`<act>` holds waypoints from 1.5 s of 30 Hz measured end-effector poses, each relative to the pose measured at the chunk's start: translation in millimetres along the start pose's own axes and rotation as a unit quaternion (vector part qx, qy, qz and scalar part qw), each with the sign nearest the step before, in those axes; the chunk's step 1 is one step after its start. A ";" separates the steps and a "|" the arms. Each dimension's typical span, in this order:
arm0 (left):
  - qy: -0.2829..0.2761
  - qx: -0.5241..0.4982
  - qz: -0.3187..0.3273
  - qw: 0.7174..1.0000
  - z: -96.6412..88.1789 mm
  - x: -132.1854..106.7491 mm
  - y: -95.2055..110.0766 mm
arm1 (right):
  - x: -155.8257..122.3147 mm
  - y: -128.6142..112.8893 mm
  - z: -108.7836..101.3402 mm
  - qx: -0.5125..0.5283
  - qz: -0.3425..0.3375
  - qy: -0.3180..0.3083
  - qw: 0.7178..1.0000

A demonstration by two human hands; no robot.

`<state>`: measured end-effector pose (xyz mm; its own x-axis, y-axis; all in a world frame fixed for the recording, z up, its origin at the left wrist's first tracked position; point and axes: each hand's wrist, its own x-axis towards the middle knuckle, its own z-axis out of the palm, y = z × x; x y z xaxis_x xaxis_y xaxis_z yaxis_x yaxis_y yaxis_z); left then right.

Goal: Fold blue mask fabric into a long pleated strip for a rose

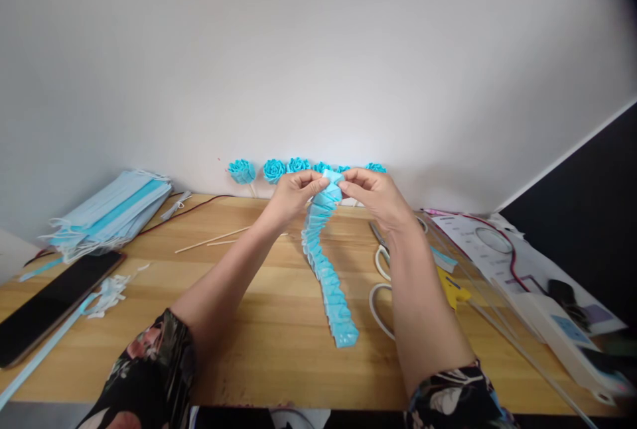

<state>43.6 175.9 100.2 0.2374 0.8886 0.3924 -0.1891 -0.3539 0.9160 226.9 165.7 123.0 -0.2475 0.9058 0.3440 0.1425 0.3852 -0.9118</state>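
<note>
A long, folded blue strip [328, 280] with zigzag pleats hangs down from my fingers, its lower end near the table's front. My left hand [300, 191] pinches the top end from the left side. From the right, my right hand [373, 193] pinches the same end between thumb and fingers. Behind my hands, several blue folded flowers [275, 170] on thin sticks lean at the wall; some are partly hidden. White-handled scissors [382, 263] lie beneath my right forearm, which covers part of them.
On the left are a stack of blue face masks [112, 207], a dark phone [54, 306] and white scraps [107, 296]. Thin wooden sticks [213, 239] lie mid-table. At right are a yellow glue gun [452, 288], a white power strip [557, 336] and printed paper [468, 233].
</note>
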 end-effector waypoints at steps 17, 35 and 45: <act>0.057 0.008 0.016 0.998 0.1 -0.1 0.6 | 1.2 3.2 2.6 0.025 -0.002 0.071 0.997; 0.078 -0.009 0.036 0.996 1.9 -0.5 -3.2 | 1.4 -1.1 9.5 -0.020 -0.006 0.030 0.999; 0.041 -0.025 0.006 0.999 1.4 -2.2 1.0 | 3.4 2.5 7.4 -0.030 -0.018 0.090 0.995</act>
<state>44.2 173.2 100.4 0.1557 0.9066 0.3922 -0.2394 -0.3506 0.9054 219.3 168.4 120.2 -0.0781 0.9057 0.4166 0.1941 0.4237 -0.8847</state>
